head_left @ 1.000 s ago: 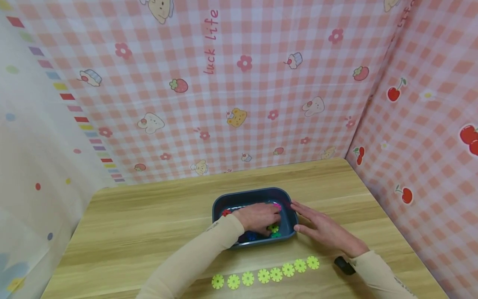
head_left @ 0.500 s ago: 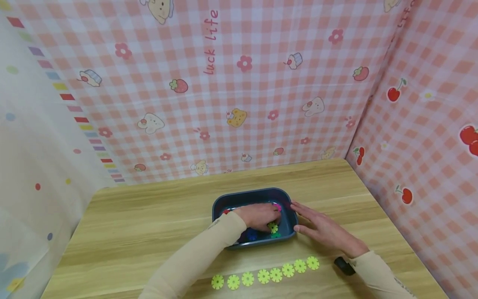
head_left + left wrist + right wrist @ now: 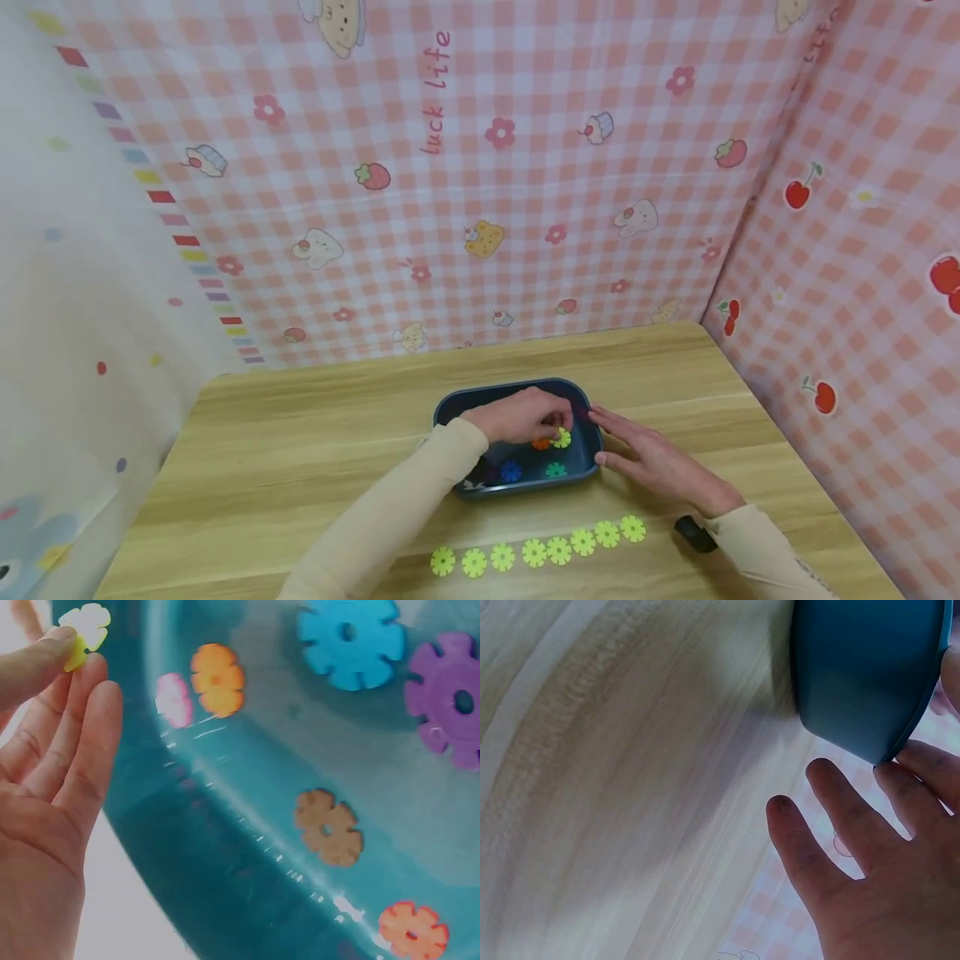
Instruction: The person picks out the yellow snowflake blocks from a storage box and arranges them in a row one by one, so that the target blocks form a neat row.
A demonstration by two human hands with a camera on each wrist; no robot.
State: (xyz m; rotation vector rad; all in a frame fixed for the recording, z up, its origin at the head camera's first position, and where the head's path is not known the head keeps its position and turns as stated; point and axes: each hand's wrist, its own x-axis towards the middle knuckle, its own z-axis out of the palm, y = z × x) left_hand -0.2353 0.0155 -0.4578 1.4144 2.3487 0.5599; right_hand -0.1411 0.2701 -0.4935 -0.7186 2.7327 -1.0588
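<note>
Over the dark blue basin, my left hand pinches a yellow-green snowflake disc between thumb and fingertips. My right hand has its fingers straight and spread, and some fingertips touch the basin's right rim. Inside the basin lie several notched discs: a blue one, a green one, an orange one, a purple one and a brown one. Part of the basin's inside is hidden behind the left hand in the head view.
Several yellow-green discs form a row on the wooden table in front of the basin. A black strap-like object is at the right wrist. Patterned cloth hangs behind the table and at both sides.
My left hand has lifted a little from the basin's bottom with the yellow-green disc, uncovering more of the discs below. The right hand stays at the rim. The head view has shifted slightly.
</note>
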